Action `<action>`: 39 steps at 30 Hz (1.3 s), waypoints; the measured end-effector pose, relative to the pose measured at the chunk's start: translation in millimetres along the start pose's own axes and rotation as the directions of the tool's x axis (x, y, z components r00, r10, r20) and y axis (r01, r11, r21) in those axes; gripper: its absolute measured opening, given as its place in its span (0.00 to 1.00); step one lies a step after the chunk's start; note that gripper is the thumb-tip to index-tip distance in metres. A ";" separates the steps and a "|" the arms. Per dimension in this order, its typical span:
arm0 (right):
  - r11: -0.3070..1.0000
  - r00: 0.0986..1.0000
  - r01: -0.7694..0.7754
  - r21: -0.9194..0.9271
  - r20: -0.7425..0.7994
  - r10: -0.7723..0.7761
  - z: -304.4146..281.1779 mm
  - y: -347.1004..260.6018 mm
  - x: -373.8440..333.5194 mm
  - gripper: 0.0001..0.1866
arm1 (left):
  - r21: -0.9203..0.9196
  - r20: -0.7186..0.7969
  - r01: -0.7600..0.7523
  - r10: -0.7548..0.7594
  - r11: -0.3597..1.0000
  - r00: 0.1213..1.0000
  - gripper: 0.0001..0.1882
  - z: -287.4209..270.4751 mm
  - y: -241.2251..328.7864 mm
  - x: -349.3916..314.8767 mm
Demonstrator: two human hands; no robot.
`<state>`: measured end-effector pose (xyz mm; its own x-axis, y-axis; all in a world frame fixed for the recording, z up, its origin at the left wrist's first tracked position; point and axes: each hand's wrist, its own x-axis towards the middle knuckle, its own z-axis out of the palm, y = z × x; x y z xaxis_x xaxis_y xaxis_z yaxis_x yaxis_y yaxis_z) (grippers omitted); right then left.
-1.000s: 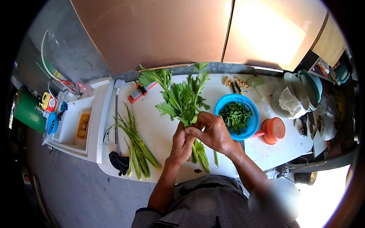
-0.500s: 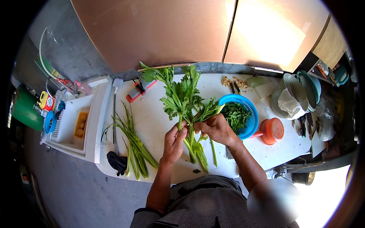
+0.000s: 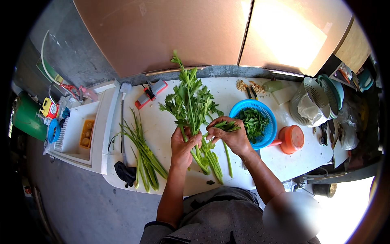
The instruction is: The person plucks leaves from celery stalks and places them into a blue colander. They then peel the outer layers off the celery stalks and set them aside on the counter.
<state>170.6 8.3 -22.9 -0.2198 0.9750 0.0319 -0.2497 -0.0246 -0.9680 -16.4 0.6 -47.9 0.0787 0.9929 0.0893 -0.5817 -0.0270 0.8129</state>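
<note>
My left hand (image 3: 185, 145) is closed around the stems of a leafy bunch of celery (image 3: 190, 101), its leaves pointing toward the back of the table. Beside it, my right hand (image 3: 232, 137) pinches some torn-off celery leaves (image 3: 225, 126). Under and between the hands, more celery stalks (image 3: 211, 162) lie on the white table. A blue plastic basket (image 3: 274, 129) to the right of my right hand holds green celery leaves (image 3: 254, 124). To the left lies a pile of stripped celery stalks (image 3: 147, 162) with few leaves.
An orange-red dipper (image 3: 292, 139) lies beside the basket. Farther right stand a pale strainer basket (image 3: 310, 101) and teal basins. A red-grey tool (image 3: 151, 94) lies at the back left. A white sink (image 3: 75, 140) adjoins the table's left end, and a black cloth (image 3: 125, 174) lies near the front-left edge.
My left hand and its celery bunch have shifted slightly left, and the bunch now stands straighter. My right hand has drawn back a little with leaves gathered in its fingers.
</note>
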 end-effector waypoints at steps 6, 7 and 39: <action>0.982 0.995 0.020 -0.186 0.099 -0.001 -7.9 -17.6 -5.2 0.09 | 0.063 0.064 0.030 -0.034 0.998 0.997 0.09 -13.7 -2.0 0.1; 0.956 0.991 0.052 -0.288 0.132 -0.014 -7.6 -22.8 -6.1 0.09 | 0.061 0.059 0.019 -0.022 0.998 0.998 0.09 -13.9 -2.4 0.1; 0.969 0.997 -0.056 -0.241 0.037 0.067 -11.8 -29.3 -9.3 0.10 | 0.184 0.158 0.077 -0.107 0.980 0.982 0.04 11.4 -3.1 -4.1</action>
<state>191.1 2.6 2.3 -0.2708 0.9623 -0.0241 -0.0020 -0.0255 -0.9997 -5.7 -4.8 -44.3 0.2670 0.9594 0.0913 -0.4152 0.0290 0.9093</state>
